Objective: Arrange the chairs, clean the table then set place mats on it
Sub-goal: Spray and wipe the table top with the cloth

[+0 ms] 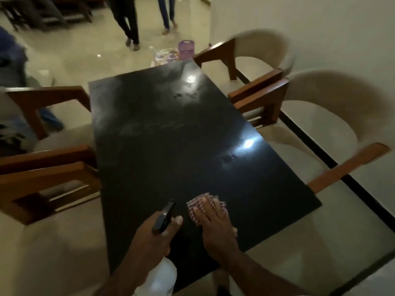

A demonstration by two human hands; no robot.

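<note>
While the purple-patterned cloth (199,207) lies flat on the near end of the glossy black rectangular bench (171,135), right hand (215,227) presses it, fingers straight. Left hand (154,238) just beside, fingers clenched round the white spray bottle with black trigger head (163,216). Cream-cushioned wooden-armed chairs (320,116) flank both long sides, two each.

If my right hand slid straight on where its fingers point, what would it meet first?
Nothing solid, it seems: the right hand, flat on the cloth, has only bare table ahead, then a faint smear.
</note>
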